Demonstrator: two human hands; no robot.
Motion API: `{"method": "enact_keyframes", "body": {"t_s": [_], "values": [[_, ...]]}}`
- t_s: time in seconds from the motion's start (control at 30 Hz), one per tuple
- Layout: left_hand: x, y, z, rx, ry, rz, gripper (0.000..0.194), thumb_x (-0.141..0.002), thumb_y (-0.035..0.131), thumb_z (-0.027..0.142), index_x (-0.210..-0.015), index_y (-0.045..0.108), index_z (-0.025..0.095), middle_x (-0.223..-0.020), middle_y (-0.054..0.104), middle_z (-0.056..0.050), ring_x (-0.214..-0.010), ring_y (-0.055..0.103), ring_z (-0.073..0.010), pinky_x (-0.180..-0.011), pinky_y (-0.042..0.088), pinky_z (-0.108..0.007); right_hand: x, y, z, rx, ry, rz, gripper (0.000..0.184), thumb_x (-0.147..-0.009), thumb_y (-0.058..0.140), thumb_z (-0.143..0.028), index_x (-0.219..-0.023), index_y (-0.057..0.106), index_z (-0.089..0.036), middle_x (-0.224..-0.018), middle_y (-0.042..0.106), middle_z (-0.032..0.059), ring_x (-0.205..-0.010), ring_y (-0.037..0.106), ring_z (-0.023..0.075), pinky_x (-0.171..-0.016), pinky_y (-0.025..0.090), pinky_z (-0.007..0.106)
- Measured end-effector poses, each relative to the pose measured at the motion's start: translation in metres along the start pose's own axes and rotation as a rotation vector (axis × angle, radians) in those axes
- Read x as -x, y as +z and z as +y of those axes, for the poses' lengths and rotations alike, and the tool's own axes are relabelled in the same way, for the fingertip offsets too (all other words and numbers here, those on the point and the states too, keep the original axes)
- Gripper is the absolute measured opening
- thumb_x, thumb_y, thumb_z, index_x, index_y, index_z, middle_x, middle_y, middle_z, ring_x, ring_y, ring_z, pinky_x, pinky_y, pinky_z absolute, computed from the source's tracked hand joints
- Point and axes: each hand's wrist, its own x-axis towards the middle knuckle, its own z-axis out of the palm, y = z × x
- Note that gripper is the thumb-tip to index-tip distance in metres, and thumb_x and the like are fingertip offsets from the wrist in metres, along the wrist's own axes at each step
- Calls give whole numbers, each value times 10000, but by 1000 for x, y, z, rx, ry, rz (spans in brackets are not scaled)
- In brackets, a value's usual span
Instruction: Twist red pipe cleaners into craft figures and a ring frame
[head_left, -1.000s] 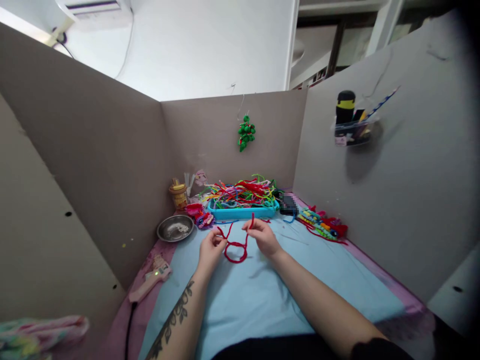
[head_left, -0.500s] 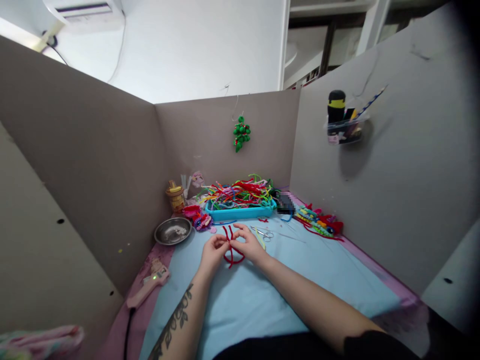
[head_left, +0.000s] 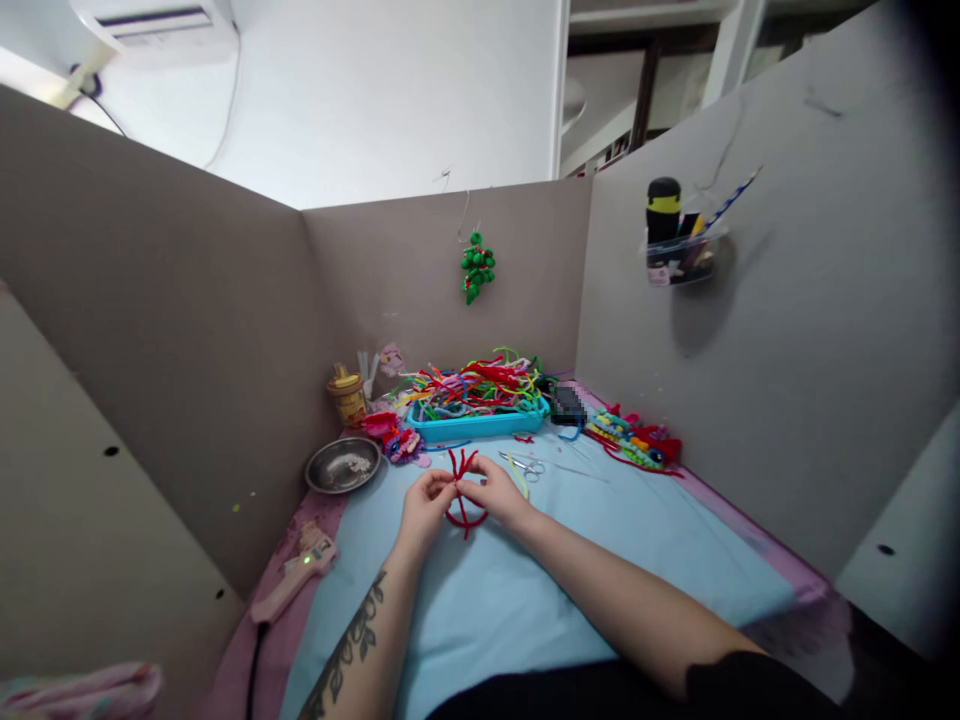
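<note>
- While the left hand (head_left: 426, 508) and the right hand (head_left: 499, 495) meet over the blue cloth (head_left: 540, 600), a blue tray (head_left: 476, 428) with a heap of fuzzy wires (head_left: 480, 385) stands beyond them.
- Near the right hand, on its right side, lie the scissors (head_left: 533, 470) and a pale green strip (head_left: 517, 475).
- On the left side there is a metal bowl (head_left: 319, 468) with small white pieces, and closer to the person a pink glue gun (head_left: 289, 590).
- Between the two hands, in front of the tray, is the red wire (head_left: 464, 515); I cannot tell if its lower part touches the cloth.
- Thumb and forefinger of each hand pinch this wire; the fingertips almost meet and cover its middle.
- Its long axis goes from the person toward the tray: the loose ends point to the tray, the round loop faces the person, and one straight piece crosses the loop, its tip showing past the edge.
- One second ago, the hands were apart and the loop hung open between them; since half a second ago, the loose ends spread more like a fan.
</note>
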Motion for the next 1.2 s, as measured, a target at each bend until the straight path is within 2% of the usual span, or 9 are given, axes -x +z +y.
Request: {"method": "enact_keyframes", "body": {"t_s": [0.07, 0.17, 0.3, 0.4, 0.5, 0.6, 0.73, 0.97, 1.2], "values": [[0, 0, -1, -22, 5, -12, 281, -599, 722, 314, -758, 570, 140, -607, 622, 4, -562, 572, -118, -548, 404, -211, 0, 0, 0, -65, 47, -78, 170, -653, 637, -260, -785, 634, -153, -785, 646, 30, -791, 574, 178, -763, 429, 298], [0, 0, -3, -68, 4, -28, 271, -607, 708, 311, -744, 539, 150, -572, 604, 16, -523, 556, -112, -509, 382, -204, 1, 0, -2, -126, 99, -99, 141, -639, 637, -243, -721, 643, -128, -697, 648, 25, -688, 569, 156, -679, 432, 266], [-1, -2, -9, -122, -19, -38, 289, -620, 692, 321, -785, 515, 163, -527, 571, 36, -465, 515, -103, -469, 355, -199, 1, -3, -5, -140, 178, -148, 153, -634, 633, -247, -699, 658, -110, -606, 628, 11, -561, 514, 117, -543, 377, 225], [-3, -5, -8, -157, 57, -21, 313, -651, 674, 314, -897, 561, 155, -750, 639, -36, -647, 579, -138, -574, 421, -230, 1, -7, -8, -149, 209, -225, 145, -636, 623, -239, -675, 650, -102, -524, 571, -16, -476, 427, 78, -472, 299, 206], [-3, -7, -2, -186, 138, -50, 340, -695, 648, 306, -1003, 593, 173, -1020, 615, -84, -881, 569, -175, -706, 437, -256, 2, -10, -11, -195, 242, -348, 115, -623, 609, -204, -673, 635, -105, -499, 535, -37, -447, 379, 60, -456, 263, 201], [-3, -8, 5, -165, 122, -99, 221, -718, 629, 312, -878, 617, 161, -875, 630, -55, -795, 563, -156, -700, 423, -252, 4, -10, -12, -223, 267, -426, 86, -603, 603, -179, -653, 618, -111, -484, 514, -49, -433, 359, 53, -449, 248, 199], [-3, -7, 6, -104, 108, -39, 167, -718, 618, 321, -723, 565, 162, -659, 566, 12, -614, 508, -111, -605, 397, -226, 5, -8, -12, -204, 284, -369, 91, -594, 609, -176, -663, 620, -117, -492, 526, -47, -439, 377, 57, -453, 265, 197], [-3, -9, 2, -69, 83, 99, 160, -701, 593, 320, -729, 540, 172, -600, 549, 34, -535, 505, -99, -554, 398, -218, 1, -12, -18, -301, 308, -249, 149, -591, 640, -235, -677, 642, -114, -589, 615, 5, -529, 502, 98, -534, 362, 214], [0, -10, 7, -92, 56, 125, 197, -676, 598, 354, -699, 533, 169, -602, 570, 16, -582, 554, -127, -569, 421, -229, -2, -15, -10, -342, 289, -207, 179, -583, 675, -269, -667, 622, -120, -571, 594, -8, -520, 508, 97, -531, 358, 218]]}}
